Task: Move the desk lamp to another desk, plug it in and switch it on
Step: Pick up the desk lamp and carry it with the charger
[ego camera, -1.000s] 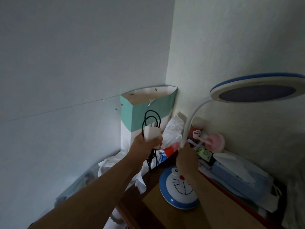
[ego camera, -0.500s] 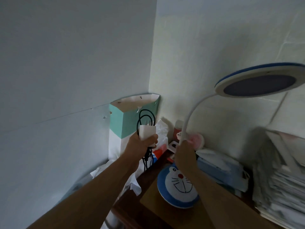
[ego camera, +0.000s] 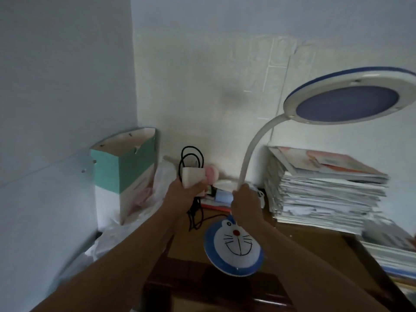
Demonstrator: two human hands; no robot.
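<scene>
Now R hand (ego camera: 245, 204) grips lamp (ego camera: 247, 158) neck, L hand (ego camera: 183, 195) adapter (ego camera: 193, 180) (paper stack (ego camera: 326, 190) closer).

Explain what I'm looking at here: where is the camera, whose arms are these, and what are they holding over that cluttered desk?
The camera sits on a person's head, looking forward and down, so both arms are the wearer's own; no robot is involved. The left hand grips a white plug adapter with its black cord looped above and dangling below. The right hand holds the white bendy neck of the desk lamp, its round cartoon-face base tilted over the brown desk. The lamp looks unlit. Behind stand a teal and white paper bag and a stack of papers.
</scene>
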